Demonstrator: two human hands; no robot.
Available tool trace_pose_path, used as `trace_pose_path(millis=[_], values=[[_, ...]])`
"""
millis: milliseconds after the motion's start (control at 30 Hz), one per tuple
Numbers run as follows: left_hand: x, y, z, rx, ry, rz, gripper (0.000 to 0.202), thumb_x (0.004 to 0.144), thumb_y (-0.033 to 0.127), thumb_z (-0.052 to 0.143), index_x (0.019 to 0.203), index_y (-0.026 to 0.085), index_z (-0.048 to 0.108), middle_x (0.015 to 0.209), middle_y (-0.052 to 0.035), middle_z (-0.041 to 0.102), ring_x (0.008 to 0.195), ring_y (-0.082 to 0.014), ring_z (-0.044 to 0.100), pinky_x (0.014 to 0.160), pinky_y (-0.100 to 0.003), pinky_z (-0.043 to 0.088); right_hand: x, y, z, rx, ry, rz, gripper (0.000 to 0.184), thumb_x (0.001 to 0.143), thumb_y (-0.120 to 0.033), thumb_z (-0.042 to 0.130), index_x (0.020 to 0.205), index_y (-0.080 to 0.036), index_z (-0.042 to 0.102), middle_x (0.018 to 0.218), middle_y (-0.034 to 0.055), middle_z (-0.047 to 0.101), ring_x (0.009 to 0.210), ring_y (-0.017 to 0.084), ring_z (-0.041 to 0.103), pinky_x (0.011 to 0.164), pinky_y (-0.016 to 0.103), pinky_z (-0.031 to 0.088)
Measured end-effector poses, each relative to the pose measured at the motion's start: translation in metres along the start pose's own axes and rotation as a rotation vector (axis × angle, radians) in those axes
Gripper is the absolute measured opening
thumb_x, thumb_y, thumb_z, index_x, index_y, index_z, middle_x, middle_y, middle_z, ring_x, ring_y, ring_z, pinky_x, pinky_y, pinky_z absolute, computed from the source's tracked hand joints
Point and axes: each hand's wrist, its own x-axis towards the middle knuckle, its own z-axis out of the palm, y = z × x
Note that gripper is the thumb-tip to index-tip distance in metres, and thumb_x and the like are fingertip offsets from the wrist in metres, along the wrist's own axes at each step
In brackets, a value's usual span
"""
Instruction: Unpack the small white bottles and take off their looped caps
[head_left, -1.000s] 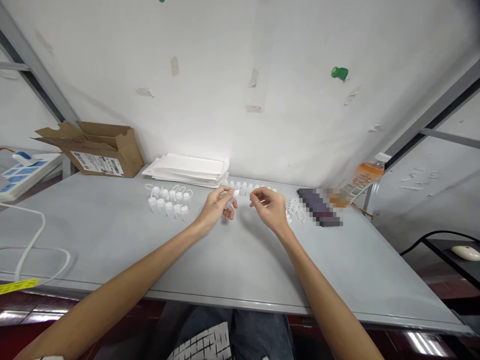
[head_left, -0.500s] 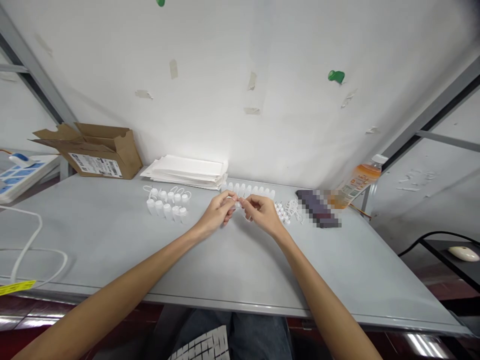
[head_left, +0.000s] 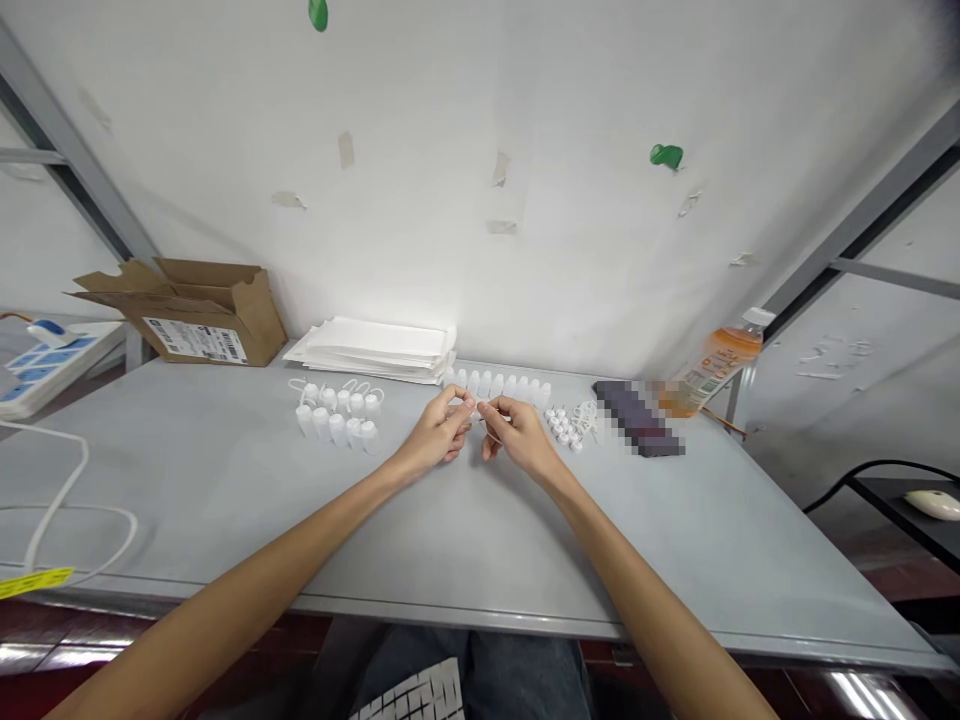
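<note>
Head view: L hand [head_left: 439, 430] and R hand [head_left: 521, 435] meet mid-table, fingertips pressed together in a pinch on a small white plastic piece w/ thin white cord [head_left: 480, 412], though the exact hold is too small to tell. It's just in front of a row of upright white plastic bottles [head_left: 495, 385] on the grey table [head_left: 225, 520] — tiny white caps w/ cords [head_left: 562, 430] to the right, white bottles w/ cord loops [head_left: 337, 415] to the left.

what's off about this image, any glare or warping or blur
In the head view, glare whitens the wall above the paper stack; the table's front edge slants and bows from wide-angle warping; a dark object at right is pixelated, so it cannot be identified.
</note>
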Motion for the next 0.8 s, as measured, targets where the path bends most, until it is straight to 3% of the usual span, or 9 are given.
trace_pose_path(millis=[167, 333, 600, 700, 800], values=[[0.0, 0.002, 0.0, -0.065, 0.038, -0.07, 0.032, 0.086, 0.052, 0.058, 0.086, 0.025, 0.04, 0.055, 0.0114, 0.028, 0.035, -0.0035, 0.023, 0.033, -0.014, 0.02, 0.0, 0.006, 0.004, 0.007, 0.01, -0.007, 0.043, 0.085, -0.06, 0.054, 0.08, -0.018, 0.052, 0.06, -0.0056, 0.045, 0.052, 0.017, 0.066, 0.043, 0.024, 0.044], [0.0, 0.004, -0.002, -0.189, 0.051, -0.185, 0.029, 0.086, 0.047, 0.057, 0.084, 0.025, 0.038, 0.055, 0.011, 0.031, 0.033, -0.0026, 0.02, 0.032, -0.012, 0.014, 0.0, 0.006, 0.003, -0.026, 0.005, -0.052, 0.036, 0.087, -0.053, 0.055, 0.087, -0.017, 0.056, 0.083, 0.0025, 0.06, 0.061, 0.016, 0.068, 0.043, 0.022, 0.044], [0.002, 0.01, -0.005, -0.254, 0.113, -0.322, 0.019, 0.087, 0.039, 0.054, 0.086, 0.025, 0.042, 0.05, 0.011, 0.034, 0.029, -0.0023, 0.02, 0.03, -0.012, 0.012, -0.001, 0.0, 0.003, -0.092, 0.032, -0.151, 0.024, 0.083, -0.037, 0.057, 0.097, -0.019, 0.063, 0.103, 0.0068, 0.065, 0.068, 0.013, 0.063, 0.044, 0.022, 0.047], [0.002, 0.01, -0.004, -0.186, 0.133, -0.316, 0.024, 0.088, 0.045, 0.053, 0.088, 0.023, 0.044, 0.049, 0.0082, 0.044, 0.027, -0.005, 0.031, 0.028, -0.014, 0.02, -0.001, -0.003, 0.001, -0.071, 0.041, -0.154, 0.023, 0.078, -0.034, 0.061, 0.095, -0.018, 0.066, 0.104, 0.0082, 0.066, 0.076, 0.016, 0.063, 0.047, 0.024, 0.052], [0.002, 0.007, -0.002, -0.058, 0.115, -0.192, 0.038, 0.085, 0.057, 0.054, 0.09, 0.02, 0.048, 0.061, 0.0001, 0.059, 0.035, -0.0109, 0.051, 0.029, -0.018, 0.031, 0.0, -0.006, -0.002, -0.051, 0.078, -0.123, 0.026, 0.077, -0.034, 0.064, 0.095, -0.017, 0.068, 0.099, 0.0084, 0.067, 0.075, 0.017, 0.064, 0.049, 0.026, 0.055]])
